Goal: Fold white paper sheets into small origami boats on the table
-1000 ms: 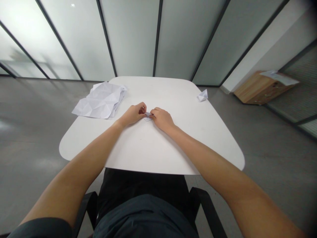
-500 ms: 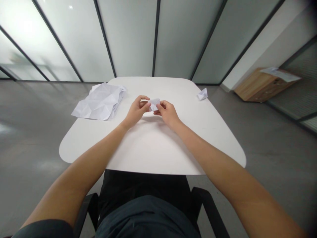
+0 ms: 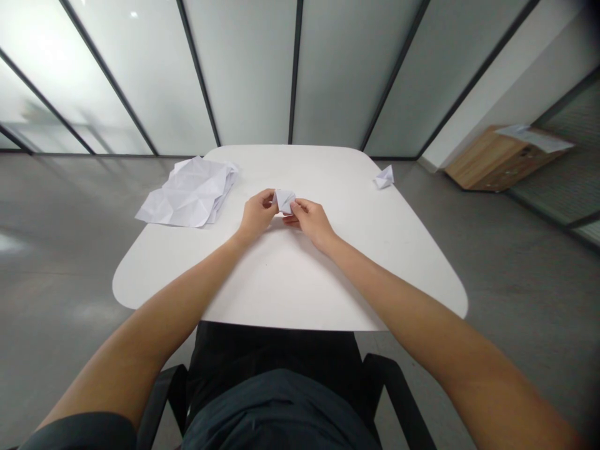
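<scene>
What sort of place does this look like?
Probably a modern office or meeting room: frosted glass partitions with dark frames, a rounded white table, and a polished grey floor.

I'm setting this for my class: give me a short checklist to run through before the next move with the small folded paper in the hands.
1. Small folded paper pinched by both hands, left hand and right hand: ok.
2. Whole paper visible: not ok, fingers hide part of it.
3. Creases sharp: cannot tell, too small to see.
4. Crumpled white sheet lying apart from the hands: ok.
5. Folded paper piece near the right edge of the white table, apart from the hands: ok.
</scene>
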A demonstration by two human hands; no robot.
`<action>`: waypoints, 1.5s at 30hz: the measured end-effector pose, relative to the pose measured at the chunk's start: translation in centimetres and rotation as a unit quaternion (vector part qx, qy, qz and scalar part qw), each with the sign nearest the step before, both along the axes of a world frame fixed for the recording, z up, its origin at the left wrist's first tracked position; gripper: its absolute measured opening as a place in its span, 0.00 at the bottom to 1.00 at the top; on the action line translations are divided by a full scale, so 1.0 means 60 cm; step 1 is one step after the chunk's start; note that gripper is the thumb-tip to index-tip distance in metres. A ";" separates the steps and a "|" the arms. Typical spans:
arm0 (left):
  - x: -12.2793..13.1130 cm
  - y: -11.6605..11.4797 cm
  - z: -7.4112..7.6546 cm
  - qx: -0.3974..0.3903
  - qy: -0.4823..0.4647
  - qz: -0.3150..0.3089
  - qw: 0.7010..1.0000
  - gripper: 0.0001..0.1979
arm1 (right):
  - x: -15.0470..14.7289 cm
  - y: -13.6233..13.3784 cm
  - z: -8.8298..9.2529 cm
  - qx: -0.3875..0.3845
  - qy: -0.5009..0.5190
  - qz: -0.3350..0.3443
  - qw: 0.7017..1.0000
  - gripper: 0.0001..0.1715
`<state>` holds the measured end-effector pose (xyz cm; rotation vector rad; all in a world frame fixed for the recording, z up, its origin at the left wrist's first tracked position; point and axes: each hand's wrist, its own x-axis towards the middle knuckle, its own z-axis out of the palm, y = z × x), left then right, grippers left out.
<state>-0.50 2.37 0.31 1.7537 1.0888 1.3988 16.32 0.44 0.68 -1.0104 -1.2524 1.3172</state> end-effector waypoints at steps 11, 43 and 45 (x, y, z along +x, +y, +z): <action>-0.006 -0.012 0.017 0.170 0.212 0.028 0.962 0.26 | 0.015 -0.010 0.031 -0.157 0.123 0.099 0.975 0.28; 0.026 -0.053 0.020 0.125 0.234 0.078 0.961 0.23 | -0.003 -0.023 -0.001 0.014 -0.078 0.008 0.997 0.20; 0.027 -0.053 0.019 0.122 0.236 0.077 0.961 0.22 | 0.002 -0.024 -0.004 0.050 -0.109 -0.006 0.993 0.18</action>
